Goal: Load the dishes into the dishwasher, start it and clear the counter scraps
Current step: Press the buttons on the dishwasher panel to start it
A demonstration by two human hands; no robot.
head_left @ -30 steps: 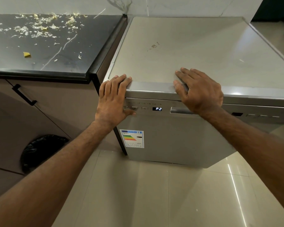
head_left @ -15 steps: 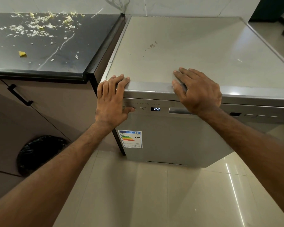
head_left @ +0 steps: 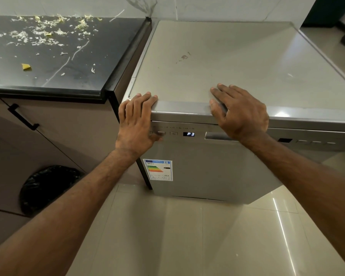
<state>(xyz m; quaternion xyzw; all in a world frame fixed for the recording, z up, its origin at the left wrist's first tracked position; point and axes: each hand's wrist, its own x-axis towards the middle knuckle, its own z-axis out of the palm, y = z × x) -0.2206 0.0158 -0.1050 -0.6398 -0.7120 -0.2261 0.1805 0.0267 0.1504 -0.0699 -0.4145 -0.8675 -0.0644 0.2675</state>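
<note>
Fingers (head_left: 145, 102) straight, left hand (head_left: 135, 124) flat on dishwasher (head_left: 227, 62) edge, thumb on button (head_left: 161, 133), right hand (head_left: 241, 114) flat

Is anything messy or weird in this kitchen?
Yes. Pale shredded scraps are strewn over the black counter, with one yellow bit nearer its front edge. The dishwasher top also bears a small brownish smudge.

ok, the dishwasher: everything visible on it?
Freestanding dishwasher, matte silver-grey metal look, door closed, beside the black counter. Flat top with a small smudge. Control strip: buttons, display reading P3, recessed handle. Energy label at door's upper left. Left hand drapes the front corner, thumb on a button; right hand flat on top edge.
</note>
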